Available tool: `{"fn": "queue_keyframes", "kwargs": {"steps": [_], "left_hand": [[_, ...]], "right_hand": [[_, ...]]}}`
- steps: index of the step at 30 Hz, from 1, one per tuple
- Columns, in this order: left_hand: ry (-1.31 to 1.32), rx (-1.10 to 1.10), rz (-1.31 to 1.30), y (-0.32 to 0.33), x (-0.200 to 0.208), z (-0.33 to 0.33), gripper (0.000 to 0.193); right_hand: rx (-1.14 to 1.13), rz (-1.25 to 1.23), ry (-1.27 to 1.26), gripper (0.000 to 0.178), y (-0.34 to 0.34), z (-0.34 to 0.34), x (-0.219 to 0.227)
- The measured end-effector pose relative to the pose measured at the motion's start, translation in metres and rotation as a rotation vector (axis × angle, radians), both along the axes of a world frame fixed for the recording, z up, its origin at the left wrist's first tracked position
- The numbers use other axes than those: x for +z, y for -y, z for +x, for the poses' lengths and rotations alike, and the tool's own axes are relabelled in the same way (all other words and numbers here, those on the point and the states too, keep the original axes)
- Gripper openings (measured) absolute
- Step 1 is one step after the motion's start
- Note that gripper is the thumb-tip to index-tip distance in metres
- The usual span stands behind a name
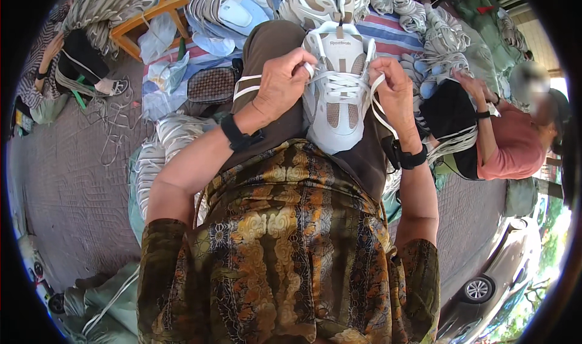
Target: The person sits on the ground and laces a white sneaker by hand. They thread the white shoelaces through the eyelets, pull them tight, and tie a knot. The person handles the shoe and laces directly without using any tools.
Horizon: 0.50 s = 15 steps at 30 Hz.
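White lace ends are pinched in both hands: the left hand (280, 80) grips one end beside the sneaker (336, 95), which rests on the person's lap, and the right hand (394, 89) pulls the other end (374, 101). The lacing seems near the top eyelets; the next move probably needs even tension on both sides. The shoe's long axis runs away from the body, toe toward the person.
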State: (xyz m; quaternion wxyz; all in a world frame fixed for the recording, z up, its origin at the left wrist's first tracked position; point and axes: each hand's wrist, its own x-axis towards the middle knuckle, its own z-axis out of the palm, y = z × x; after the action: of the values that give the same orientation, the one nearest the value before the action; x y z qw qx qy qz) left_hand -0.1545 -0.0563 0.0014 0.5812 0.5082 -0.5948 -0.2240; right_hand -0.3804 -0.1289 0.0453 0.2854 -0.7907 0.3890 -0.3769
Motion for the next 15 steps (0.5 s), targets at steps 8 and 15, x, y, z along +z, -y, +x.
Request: {"fn": "queue_keyframes", "kwargs": {"steps": [8,15], "left_hand": [[0.097,0.021,-0.044,0.001,0.014,0.002,0.015],[0.197,0.048,-0.211,-0.004,0.011,-0.005,0.011]], "right_hand": [[-0.012,0.079,0.043,0.011,0.001,-0.002,-0.003],[0.014,-0.004,0.004,0.009,0.001,-0.002,-0.003]]}}
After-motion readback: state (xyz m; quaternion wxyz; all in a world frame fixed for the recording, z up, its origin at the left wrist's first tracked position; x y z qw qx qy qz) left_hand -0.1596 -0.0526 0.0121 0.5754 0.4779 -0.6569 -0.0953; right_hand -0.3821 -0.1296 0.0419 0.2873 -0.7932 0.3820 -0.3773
